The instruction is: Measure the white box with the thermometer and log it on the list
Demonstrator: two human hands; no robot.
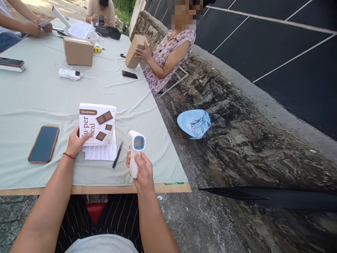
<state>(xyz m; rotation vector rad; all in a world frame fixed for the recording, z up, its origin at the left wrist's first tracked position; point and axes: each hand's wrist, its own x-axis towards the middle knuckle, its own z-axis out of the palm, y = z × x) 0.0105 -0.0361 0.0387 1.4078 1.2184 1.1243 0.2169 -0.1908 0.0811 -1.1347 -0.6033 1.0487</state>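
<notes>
My left hand (pixel 76 141) grips the lower left side of a white box (pixel 98 123) with "NutriMotion" and brown squares printed on its front. The box is held up with its front facing me, over printed paper sheets (pixel 101 153) on the table. In my right hand (pixel 143 168) is a white infrared thermometer (pixel 136 144), its blue-edged screen turned towards me. The fingers wrap round its handle and the thumb lies on the handle's near side. Between the sheets and the thermometer lies a black pen (pixel 117 154). A smartphone (pixel 43 144) in a brown case rests left of my left hand.
A pale green cloth covers the table (pixel 31 102). Farther back are a cardboard box (pixel 78 52), a white device with a cable (pixel 69 73) and a black phone (pixel 129 74). A person at the right (pixel 168 56) holds another cardboard box (pixel 134 52). A blue hat (pixel 195 123) lies on the ground.
</notes>
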